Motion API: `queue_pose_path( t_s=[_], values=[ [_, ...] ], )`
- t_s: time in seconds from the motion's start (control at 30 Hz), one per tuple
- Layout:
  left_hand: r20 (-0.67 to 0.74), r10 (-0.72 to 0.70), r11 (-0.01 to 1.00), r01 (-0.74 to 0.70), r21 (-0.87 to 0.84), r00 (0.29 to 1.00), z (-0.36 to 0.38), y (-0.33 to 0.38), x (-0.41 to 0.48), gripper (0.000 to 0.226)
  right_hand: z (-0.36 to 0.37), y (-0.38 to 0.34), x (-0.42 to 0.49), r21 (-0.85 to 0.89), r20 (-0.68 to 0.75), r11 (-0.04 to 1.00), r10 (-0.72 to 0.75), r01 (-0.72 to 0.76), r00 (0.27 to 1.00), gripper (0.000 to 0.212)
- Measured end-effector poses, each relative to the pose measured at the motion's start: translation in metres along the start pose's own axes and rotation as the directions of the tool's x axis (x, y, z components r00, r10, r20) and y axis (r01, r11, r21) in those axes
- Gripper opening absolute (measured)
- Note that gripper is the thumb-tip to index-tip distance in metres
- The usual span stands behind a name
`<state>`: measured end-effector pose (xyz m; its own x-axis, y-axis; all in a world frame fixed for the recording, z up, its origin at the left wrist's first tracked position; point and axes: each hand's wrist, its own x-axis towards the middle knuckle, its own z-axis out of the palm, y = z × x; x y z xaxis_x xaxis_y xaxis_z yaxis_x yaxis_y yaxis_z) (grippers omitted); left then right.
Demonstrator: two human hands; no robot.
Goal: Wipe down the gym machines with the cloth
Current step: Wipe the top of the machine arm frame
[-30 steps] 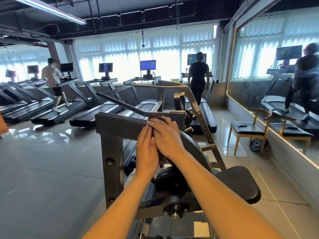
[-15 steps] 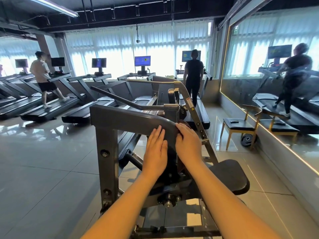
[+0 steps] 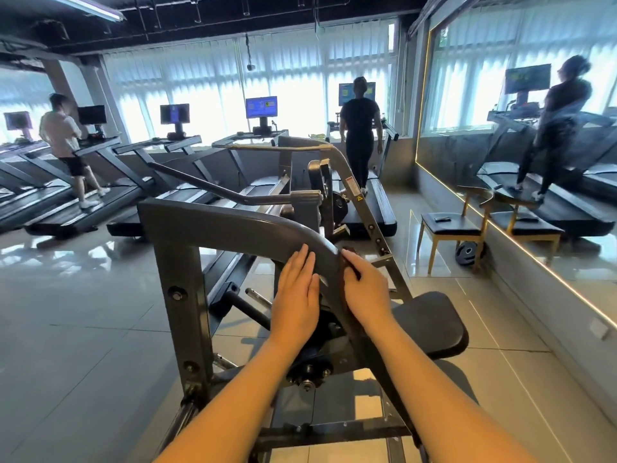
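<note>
- Gym hall: a row of treadmills (image 3: 83, 208) runs along the windows, and a mirror wall (image 3: 534, 162) lines the right side.
- Machine (image 3: 180, 295): a grey steel frame stands directly in front of the person, with its padded seat (image 3: 430, 322) to the right.
- Change: within the last second both hands have moved off the flat top of the frame bar (image 3: 233, 228), round its bend and onto the down-sloping part.
- Meaning for the task: the top run is judged wiped. The lower slope, the upright and the seat remain.
- Left hand (image 3: 297, 295): it lies flat with straight fingers against the left face of the bar and holds nothing that can be seen.
- Right hand (image 3: 365, 289): it lies over the right face of the bar with the fingers lightly bent. Whether they grip or only press cannot be told.
- Cloth (image 3: 345, 275): a dark strip lies on the bar and shows between the hands, under the right thumb.
</note>
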<state>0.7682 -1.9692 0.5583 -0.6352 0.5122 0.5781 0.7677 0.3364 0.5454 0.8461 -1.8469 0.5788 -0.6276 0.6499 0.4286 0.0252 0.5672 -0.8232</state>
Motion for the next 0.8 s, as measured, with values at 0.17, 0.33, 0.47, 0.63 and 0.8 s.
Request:
queue_pose_path(
  t_s=[0.17, 0.33, 0.47, 0.63, 0.8],
  values=[
    [0.006, -0.02, 0.999, 0.02, 0.038, 1.0, 0.011, 0.004, -0.002, 0.05, 0.009, -0.013, 0.017, 0.058, 0.121, 0.984, -0.172, 0.166, 0.978, 0.041],
    [0.056, -0.056, 0.998, 0.055, 0.016, 0.997, 0.023, 0.003, -0.014, 0.05, -0.005, 0.04, -0.018, 0.051, 0.054, 0.998, 0.021, -0.023, 0.998, 0.043],
    [0.055, -0.083, 0.996, 0.082, 0.032, 0.995, 0.032, 0.008, -0.02, 0.05, -0.01, 0.049, -0.015, -0.001, 0.06, 0.995, 0.101, -0.101, 0.993, 0.04],
    [0.005, -0.116, 0.993, 0.116, 0.011, 0.993, 0.043, 0.009, -0.02, 0.051, -0.005, 0.026, 0.006, 0.064, 0.104, 0.993, -0.105, 0.098, 0.989, 0.042],
    [0.017, -0.157, 0.987, 0.157, -0.033, 0.987, 0.049, 0.009, -0.029, 0.05, -0.014, 0.071, -0.016, 0.039, 0.126, 0.995, 0.084, -0.089, 0.988, 0.04]
  ],
)
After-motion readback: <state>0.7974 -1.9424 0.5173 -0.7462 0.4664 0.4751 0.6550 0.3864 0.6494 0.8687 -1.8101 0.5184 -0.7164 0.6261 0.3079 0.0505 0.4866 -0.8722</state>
